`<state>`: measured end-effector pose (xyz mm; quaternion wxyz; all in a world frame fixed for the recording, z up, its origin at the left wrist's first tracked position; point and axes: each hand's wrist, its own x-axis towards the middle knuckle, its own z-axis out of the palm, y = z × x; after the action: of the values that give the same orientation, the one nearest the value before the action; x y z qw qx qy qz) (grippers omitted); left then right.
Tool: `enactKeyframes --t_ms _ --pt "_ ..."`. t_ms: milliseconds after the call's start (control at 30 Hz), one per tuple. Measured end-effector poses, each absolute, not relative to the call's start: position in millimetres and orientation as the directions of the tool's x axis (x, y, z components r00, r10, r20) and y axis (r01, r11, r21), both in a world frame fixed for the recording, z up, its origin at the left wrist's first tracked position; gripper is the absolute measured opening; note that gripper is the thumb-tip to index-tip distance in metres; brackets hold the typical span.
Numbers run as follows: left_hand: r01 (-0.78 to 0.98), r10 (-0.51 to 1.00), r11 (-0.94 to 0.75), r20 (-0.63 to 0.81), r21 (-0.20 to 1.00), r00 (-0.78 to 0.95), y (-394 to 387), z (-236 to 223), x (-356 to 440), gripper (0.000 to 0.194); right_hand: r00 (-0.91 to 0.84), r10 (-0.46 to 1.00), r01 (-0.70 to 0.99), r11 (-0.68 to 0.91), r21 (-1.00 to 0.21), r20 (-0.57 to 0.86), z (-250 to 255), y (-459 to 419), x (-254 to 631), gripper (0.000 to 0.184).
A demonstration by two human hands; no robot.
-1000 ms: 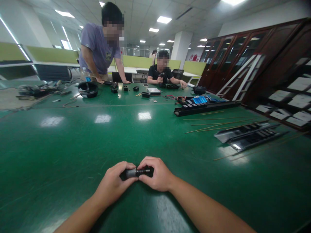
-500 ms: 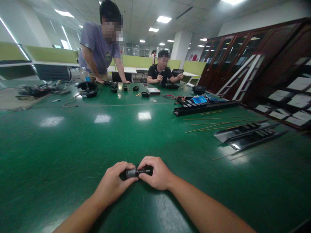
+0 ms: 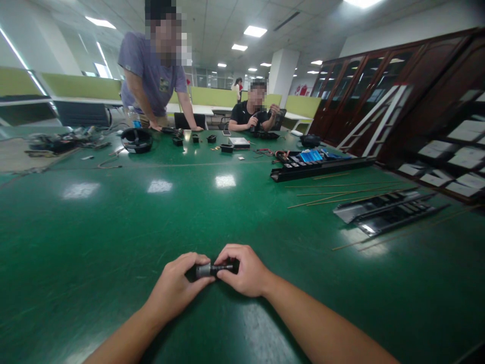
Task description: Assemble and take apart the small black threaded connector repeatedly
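Low over the near part of the green table (image 3: 113, 237), both hands meet on a small grey-and-black cylindrical part with a thin dark shaft (image 3: 204, 270). It lies level, running left to right; its exact kind is unclear. My left hand (image 3: 178, 283) grips the thick grey end between thumb and fingers. My right hand (image 3: 244, 272) pinches the narrow shaft end with thumb and forefinger. The ends of the part are partly covered by my palms.
Black metal channels (image 3: 386, 215) and thin rods (image 3: 333, 194) lie at right, with a long black rail (image 3: 322, 168) behind. Small black boxes (image 3: 227, 148), a black headset-like item (image 3: 136, 140) and cables are farther back. Two people (image 3: 151, 76) are across the table.
My hands and the part stay nearly where they were. Across the table, the seated person's raised hand has moved inward and up; the standing person has shifted slightly left.
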<state>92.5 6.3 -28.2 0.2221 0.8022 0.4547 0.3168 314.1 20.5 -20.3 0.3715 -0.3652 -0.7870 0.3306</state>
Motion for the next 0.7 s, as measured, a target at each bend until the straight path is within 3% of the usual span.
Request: enactKeyframes --t_ms 700 --pt "0.571 0.873 -0.487 0.338 0.661 0.352 7.5 -28.1 93.1 0.027 -0.441 0.835 0.338 0.493 -0.802 0.328 -19.7 20.6 315.4 0.012"
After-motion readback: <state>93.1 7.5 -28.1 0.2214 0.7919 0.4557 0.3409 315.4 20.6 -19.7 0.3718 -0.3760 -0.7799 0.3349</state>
